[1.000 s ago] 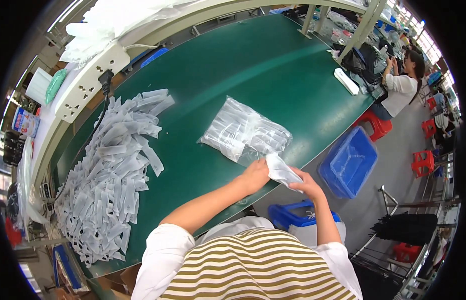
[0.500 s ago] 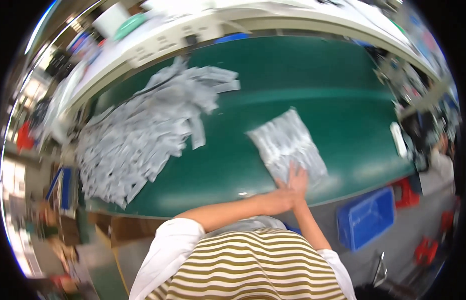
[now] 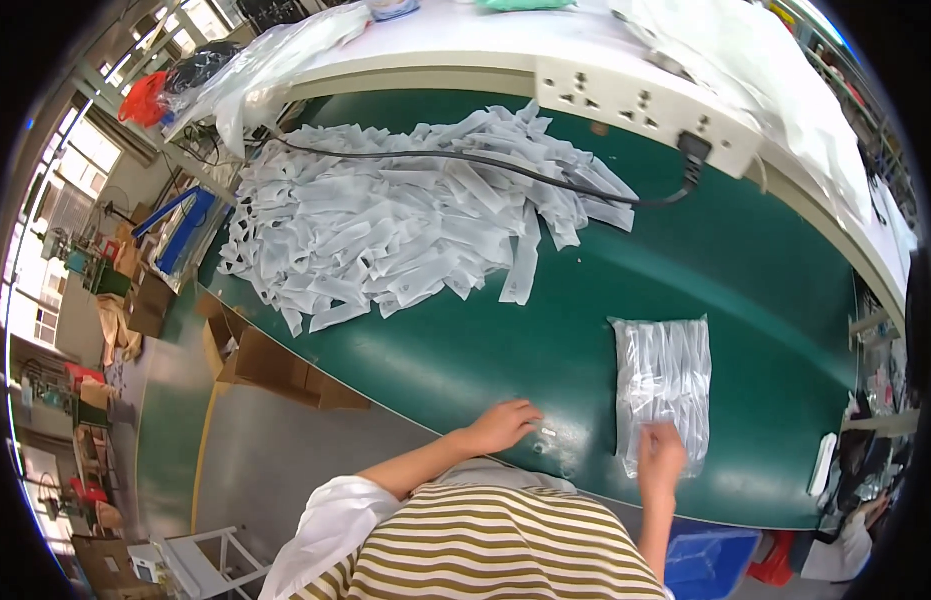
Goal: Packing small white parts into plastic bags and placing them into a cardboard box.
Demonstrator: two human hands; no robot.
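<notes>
The clear bag [image 3: 663, 345] lies flat on the right, near part of the green table [image 3: 560, 340], slim pale packs [image 3: 675, 385] side by side inside; glare on the film blurs their detail. The right hand [image 3: 662, 455] is at the bag's near end, fingers curled in; whether they pinch the film cannot be told. The left hand [image 3: 500, 425] is at the near edge, left of the bag, fingers together and loosely bent, just beside a small white scrap [image 3: 548, 432]. Farther left spreads a pile of pouches [image 3: 385, 220], some with dark marks too small to read. A black cord [image 3: 435, 157] crosses it to the power strip [image 3: 635, 110]. Near right, the table's edge partly hides a blue bin [image 3: 710, 560]. Far off, a tub [image 3: 390, 8] is cut off.
</notes>
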